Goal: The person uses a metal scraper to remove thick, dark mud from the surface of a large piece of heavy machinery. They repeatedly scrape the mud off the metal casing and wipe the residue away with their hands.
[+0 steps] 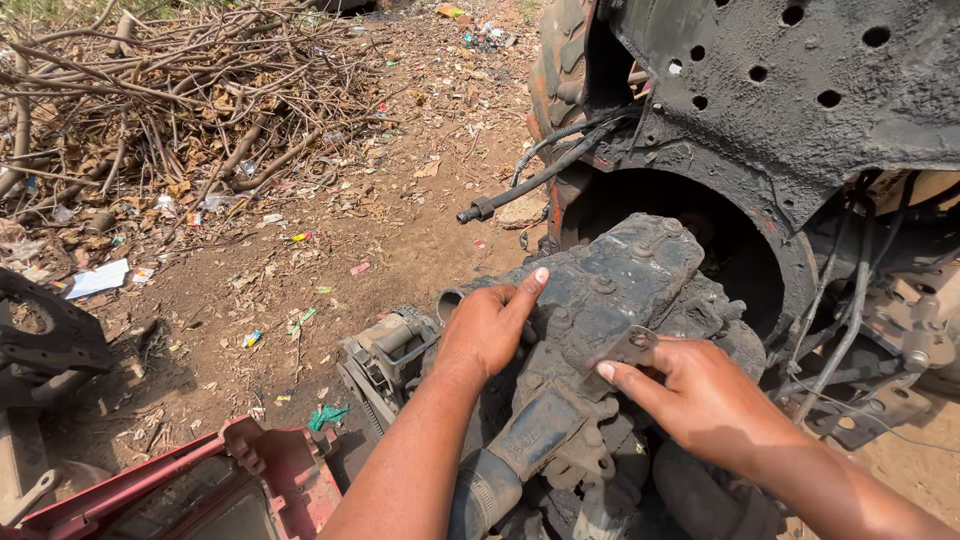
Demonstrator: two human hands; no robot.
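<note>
The person's left hand (490, 325) lies flat, fingers loose and gripping nothing, on the near-left side of a grimy grey engine housing (610, 290) that sits in the middle of the scene, in front of a round black opening (720, 240) in the machine body. The right hand (705, 400) pinches a small flat metal bracket (628, 350) between thumb and forefinger — the bracket rests against the housing's right face. A black hose (530, 180) hangs out to the far left of the housing. On the near left lies a red metal panel (250, 475); far left, beyond littered dirt — a heap of dry branches (170, 90).
</note>
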